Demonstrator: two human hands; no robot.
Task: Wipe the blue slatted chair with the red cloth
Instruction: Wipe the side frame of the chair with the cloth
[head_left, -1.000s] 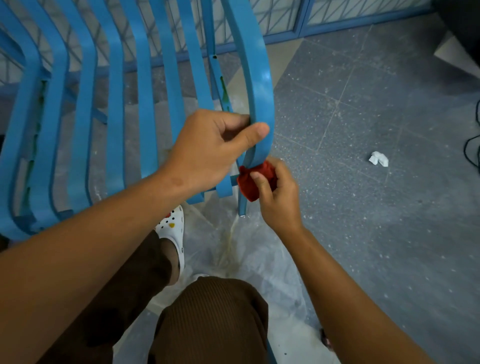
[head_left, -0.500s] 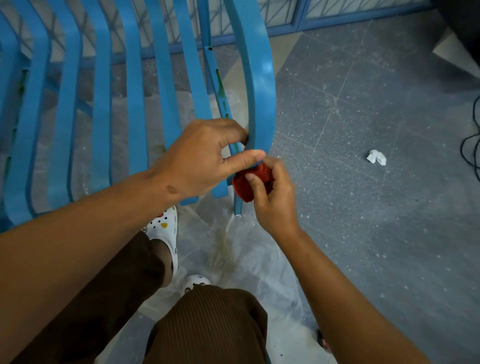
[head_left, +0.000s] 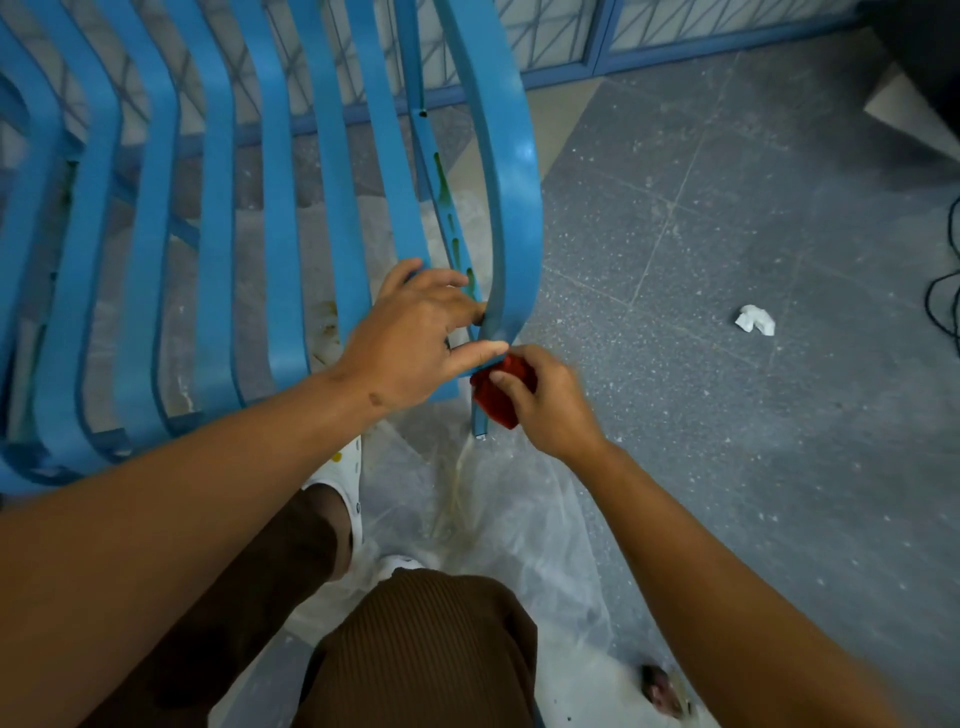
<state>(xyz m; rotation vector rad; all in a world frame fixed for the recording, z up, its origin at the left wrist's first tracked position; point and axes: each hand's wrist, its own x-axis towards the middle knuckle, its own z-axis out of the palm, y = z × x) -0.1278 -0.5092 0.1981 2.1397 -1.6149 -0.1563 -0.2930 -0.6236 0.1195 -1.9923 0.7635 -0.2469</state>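
Observation:
The blue slatted chair (head_left: 280, 218) fills the upper left, its curved slats running down toward me. My left hand (head_left: 410, 343) grips the lower end of the rightmost slat (head_left: 511, 171), fingers behind it and thumb across the front. Just below, my right hand (head_left: 550, 400) pinches the bunched red cloth (head_left: 496, 397) against the chair's thin blue leg (head_left: 480, 421), beneath the slat's lower end. Green stains run down the narrow bar (head_left: 447, 208) behind that slat.
Clear plastic sheeting (head_left: 493, 519) covers the grey speckled floor under the chair. A crumpled white paper (head_left: 754, 319) lies on the floor to the right, and black cables (head_left: 943, 291) at the right edge. My brown-trousered knee (head_left: 421, 649) and white shoe (head_left: 348, 467) sit below.
Both hands have slid a little lower along the rightmost slat. The cloth has gone from the slat's lower end down to the leg beneath it. The view shifted slightly.

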